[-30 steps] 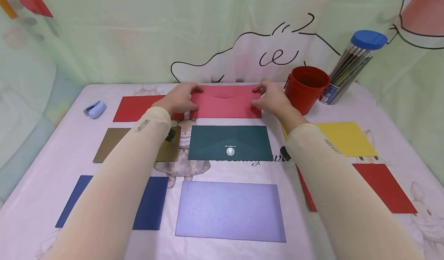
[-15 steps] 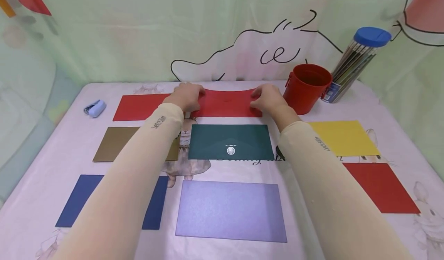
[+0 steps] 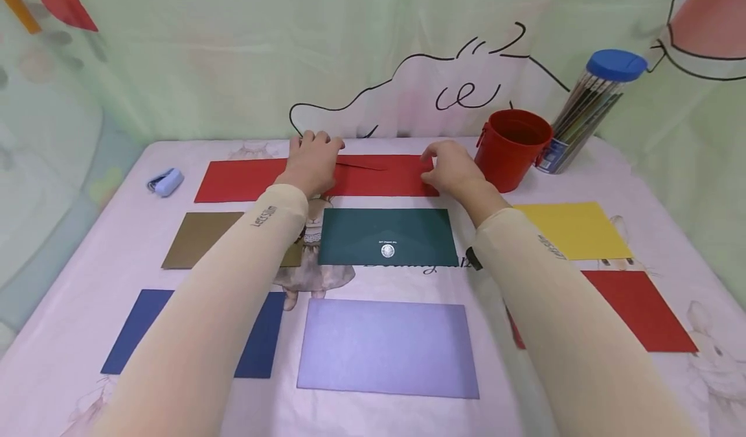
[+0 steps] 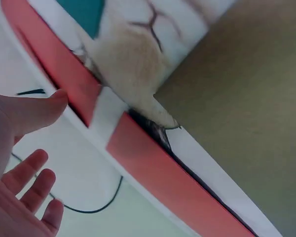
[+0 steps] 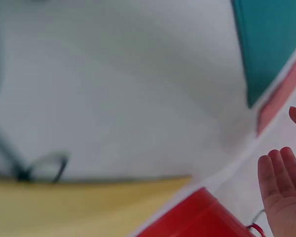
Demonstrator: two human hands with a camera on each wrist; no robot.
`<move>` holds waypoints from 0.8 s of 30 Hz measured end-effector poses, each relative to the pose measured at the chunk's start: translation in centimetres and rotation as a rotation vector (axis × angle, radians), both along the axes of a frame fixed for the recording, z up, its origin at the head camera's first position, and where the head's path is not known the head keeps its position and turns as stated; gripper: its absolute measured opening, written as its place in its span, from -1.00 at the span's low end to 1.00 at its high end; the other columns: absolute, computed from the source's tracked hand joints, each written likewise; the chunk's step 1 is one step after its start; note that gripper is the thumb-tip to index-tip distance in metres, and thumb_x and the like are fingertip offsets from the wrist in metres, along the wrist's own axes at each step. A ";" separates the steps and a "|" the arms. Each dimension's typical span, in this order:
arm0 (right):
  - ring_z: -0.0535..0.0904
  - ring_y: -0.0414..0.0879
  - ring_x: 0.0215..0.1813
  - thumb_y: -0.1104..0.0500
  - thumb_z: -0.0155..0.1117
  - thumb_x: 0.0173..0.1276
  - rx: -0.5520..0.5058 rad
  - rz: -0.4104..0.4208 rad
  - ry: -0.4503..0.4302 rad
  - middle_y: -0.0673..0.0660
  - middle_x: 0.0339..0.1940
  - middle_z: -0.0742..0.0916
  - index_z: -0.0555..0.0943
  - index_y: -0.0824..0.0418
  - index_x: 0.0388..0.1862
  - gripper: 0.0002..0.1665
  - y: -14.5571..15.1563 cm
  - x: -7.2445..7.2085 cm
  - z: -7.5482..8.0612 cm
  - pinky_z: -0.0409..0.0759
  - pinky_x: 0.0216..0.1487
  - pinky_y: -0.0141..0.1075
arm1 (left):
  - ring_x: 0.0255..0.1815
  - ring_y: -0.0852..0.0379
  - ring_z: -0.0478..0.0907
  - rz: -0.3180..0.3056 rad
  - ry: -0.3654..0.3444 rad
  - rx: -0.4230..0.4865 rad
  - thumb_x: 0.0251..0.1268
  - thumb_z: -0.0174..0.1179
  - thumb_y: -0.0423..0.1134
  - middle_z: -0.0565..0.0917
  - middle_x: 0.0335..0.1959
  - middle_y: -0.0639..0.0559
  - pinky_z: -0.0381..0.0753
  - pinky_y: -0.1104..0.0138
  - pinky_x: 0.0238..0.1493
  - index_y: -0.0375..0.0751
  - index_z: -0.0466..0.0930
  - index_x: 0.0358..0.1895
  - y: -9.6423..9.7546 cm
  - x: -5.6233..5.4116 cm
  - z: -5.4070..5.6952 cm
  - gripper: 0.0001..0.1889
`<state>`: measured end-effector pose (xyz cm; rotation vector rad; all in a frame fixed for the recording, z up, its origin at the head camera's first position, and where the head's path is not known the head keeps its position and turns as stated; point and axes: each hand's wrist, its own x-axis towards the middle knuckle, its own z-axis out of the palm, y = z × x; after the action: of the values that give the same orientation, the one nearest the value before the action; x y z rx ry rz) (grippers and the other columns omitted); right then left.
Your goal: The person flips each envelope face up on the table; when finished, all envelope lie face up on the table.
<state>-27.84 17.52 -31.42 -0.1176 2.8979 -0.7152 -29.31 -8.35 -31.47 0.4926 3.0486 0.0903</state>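
A red envelope (image 3: pixel 379 181) lies at the back middle, a thin dark slit along its upper part. Over its left end is my left hand (image 3: pixel 313 162), fingers apart. In the left wrist view the thumb (image 4: pixel 54 103) is spread away from the fingers, with nothing pinched between them. My right hand (image 3: pixel 453 168) is at the envelope's right edge, its thumb and forefinger apart; the right wrist view shows several straight fingers (image 5: pixel 278 173). A dark green envelope (image 3: pixel 387 233) with a round white emblem lies just in front of the red one.
Red (image 3: pixel 241 181), brown (image 3: pixel 198 236) and blue (image 3: pixel 136 333) envelopes lie left, partly under my left arm. Lilac (image 3: pixel 387 349) is front middle; yellow (image 3: pixel 574 230) and red (image 3: pixel 641 311) lie right. A red bucket (image 3: pixel 509 155), pencil tube (image 3: pixel 583 116) and small light-blue object (image 3: pixel 166 182) stand behind.
The middle red envelope has gone from tilted up, looking pinkish, through bowed, to lying flat. Both hands have loosened from its ends, and the left fingers have lifted and spread.
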 end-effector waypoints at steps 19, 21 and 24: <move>0.52 0.24 0.23 0.02 0.70 0.00 -0.200 0.302 -0.026 0.23 0.29 0.54 0.49 0.13 0.36 -0.06 4.7 18.8 2.3 0.67 -0.01 0.06 | 0.40 -0.04 0.27 -0.388 -0.118 0.614 0.18 0.46 -0.25 0.44 0.37 0.01 0.29 -0.10 0.33 -0.06 0.43 0.39 -6.6 17.8 1.1 -0.33; 0.53 0.23 0.23 -0.01 0.73 -0.06 -0.225 0.310 -0.052 0.21 0.28 0.56 0.47 0.14 0.38 0.01 4.7 20.7 1.7 0.67 -0.01 0.03 | 0.44 -0.01 0.25 -0.411 -0.164 0.610 0.15 0.50 -0.19 0.41 0.40 0.05 0.25 -0.13 0.36 -0.03 0.40 0.41 -6.9 19.5 0.5 -0.27; 0.52 0.22 0.25 -0.06 0.76 -0.14 -0.218 0.299 -0.087 0.20 0.30 0.55 0.45 0.12 0.41 0.11 4.5 22.8 1.0 0.68 -0.02 0.00 | 0.46 0.02 0.24 -0.433 -0.237 0.605 0.07 0.56 -0.12 0.39 0.42 0.08 0.22 -0.10 0.39 -0.05 0.35 0.46 -7.2 21.4 -0.6 -0.15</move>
<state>-5.03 22.00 -30.44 -0.5179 2.6298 -0.9466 -7.90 -15.58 -32.06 1.0664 2.5670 0.9796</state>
